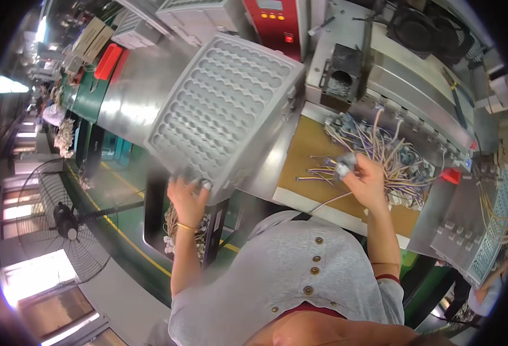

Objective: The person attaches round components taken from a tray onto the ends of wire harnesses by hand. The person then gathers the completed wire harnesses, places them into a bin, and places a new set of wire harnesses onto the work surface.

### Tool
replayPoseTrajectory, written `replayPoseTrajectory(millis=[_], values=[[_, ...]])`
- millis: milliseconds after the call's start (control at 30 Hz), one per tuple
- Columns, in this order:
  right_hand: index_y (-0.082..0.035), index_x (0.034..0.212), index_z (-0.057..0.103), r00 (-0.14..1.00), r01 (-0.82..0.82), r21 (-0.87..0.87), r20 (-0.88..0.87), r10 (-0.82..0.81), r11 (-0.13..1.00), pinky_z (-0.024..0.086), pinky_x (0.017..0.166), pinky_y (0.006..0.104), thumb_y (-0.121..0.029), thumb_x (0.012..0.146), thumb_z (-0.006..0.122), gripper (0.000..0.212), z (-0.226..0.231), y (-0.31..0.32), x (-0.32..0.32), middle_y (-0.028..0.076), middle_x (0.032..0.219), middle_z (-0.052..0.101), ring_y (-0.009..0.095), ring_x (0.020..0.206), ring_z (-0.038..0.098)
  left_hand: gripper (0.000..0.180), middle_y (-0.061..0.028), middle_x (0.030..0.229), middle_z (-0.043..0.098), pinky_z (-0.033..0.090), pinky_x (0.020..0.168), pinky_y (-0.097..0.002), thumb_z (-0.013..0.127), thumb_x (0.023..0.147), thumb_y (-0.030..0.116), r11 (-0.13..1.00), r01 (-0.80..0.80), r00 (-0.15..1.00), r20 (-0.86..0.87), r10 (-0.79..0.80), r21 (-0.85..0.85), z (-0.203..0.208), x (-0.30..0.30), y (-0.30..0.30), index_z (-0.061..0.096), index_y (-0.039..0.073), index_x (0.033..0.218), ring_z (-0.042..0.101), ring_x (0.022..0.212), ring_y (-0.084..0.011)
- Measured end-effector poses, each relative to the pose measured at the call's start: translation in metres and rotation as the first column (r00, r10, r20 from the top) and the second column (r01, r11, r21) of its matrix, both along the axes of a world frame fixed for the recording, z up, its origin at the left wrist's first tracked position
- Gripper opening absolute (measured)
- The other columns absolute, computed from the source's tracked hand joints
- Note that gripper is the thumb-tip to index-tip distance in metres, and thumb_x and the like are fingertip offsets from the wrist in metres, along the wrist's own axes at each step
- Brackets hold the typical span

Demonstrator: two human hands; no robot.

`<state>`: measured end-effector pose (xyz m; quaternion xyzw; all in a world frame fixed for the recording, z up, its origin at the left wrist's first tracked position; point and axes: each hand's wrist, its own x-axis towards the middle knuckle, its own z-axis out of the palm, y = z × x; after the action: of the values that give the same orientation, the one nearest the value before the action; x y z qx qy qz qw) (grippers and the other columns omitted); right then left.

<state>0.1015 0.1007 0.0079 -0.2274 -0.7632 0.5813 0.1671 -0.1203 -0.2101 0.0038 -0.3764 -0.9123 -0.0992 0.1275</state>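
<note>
Above my left fingers (199, 185) stood the tilted grey tray (225, 109), gripped at its near edge. My right fingers (354, 167) pinched a white connector (343, 168); its wires (392, 158) trailed beyond.

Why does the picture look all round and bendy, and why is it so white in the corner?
Head view: the fisheye lens bends straight edges near its dark rim; daylight glares white at the lower left by the fan; the left hand and grey tray look slightly blurred.

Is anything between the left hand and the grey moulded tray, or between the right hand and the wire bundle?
Nothing visible. The left hand already grips the near edge of the grey moulded tray, and the right hand already holds wire ends above the wire bundle on the bench.
</note>
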Motion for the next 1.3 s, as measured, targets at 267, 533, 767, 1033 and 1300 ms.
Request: replayPoseTrajectory(millis=[267,533,767,1033,1300], values=[[-0.001,0.083,0.058,0.996,0.087,0.084,-0.031,-0.085,0.993,0.039,0.05,0.0198,-0.006,0.075,0.057,0.009,0.005,-0.004,0.002,-0.001,0.063,0.053,0.003,0.057,0.047,0.028,-0.0091,0.089,0.061,0.049,0.058,-0.0273,0.06,0.073,0.003,0.74,-0.356,0.539,0.772,-0.337,0.571,0.024,0.023,0.098,0.057,-0.003,0.1,0.058,0.076,-0.0136],[-0.001,0.076,0.055,0.982,0.144,-0.054,-0.117,-0.149,0.988,0.033,0.045,0.0183,-0.001,0.073,0.056,0.003,0.011,-0.006,0.006,-0.003,0.06,0.048,0.001,0.053,0.04,0.036,-0.0108,0.101,0.057,0.048,0.058,-0.0251,0.056,0.078,0.001,0.679,-0.272,-0.147,0.668,-0.73,0.682,0.006,0.09,0.193,0.047,-0.004,0.113,0.056,0.079,-0.014],[-0.001,0.073,0.054,0.97,0.149,-0.152,-0.168,-0.174,0.977,0.032,0.043,0.0183,-0.002,0.071,0.058,0.006,0.015,-0.006,0.003,-0.004,0.058,0.046,0.001,0.051,0.038,0.04,-0.0135,0.107,0.055,0.047,0.057,-0.023,0.058,0.078,0.004,0.681,-0.213,-0.179,0.657,-0.733,0.701,0.009,0.092,0.195,0.045,-0.005,0.115,0.056,0.08,-0.0138],[-0.001,0.065,0.046,0.992,0.112,0.136,-0.074,-0.103,0.984,0.035,0.043,0.029,-0.013,0.064,0.06,0.019,0.019,-0.005,0.006,0.009,0.052,0.046,0.014,0.045,0.041,0.028,-0.0072,0.096,0.058,0.046,0.067,-0.0229,0.055,0.078,-0.002,0.644,-0.155,-0.102,0.636,-0.765,0.749,0.01,0.095,0.201,0.053,-0.006,0.106,0.055,0.079,-0.0115],[-0.001,0.063,0.045,0.985,0.129,0.243,-0.145,-0.096,0.961,0.026,0.038,0.0254,-0.004,0.062,0.058,0.013,0.018,-0.004,0.011,0.005,0.048,0.035,0.009,0.042,0.033,0.026,-0.007,0.092,0.06,0.044,0.06,-0.0204,0.061,0.074,0.002,0.58,0.169,0.175,0.555,-0.813,0.797,0.003,0.096,0.208,0.058,-0.004,0.099,0.055,0.074,-0.0101]])
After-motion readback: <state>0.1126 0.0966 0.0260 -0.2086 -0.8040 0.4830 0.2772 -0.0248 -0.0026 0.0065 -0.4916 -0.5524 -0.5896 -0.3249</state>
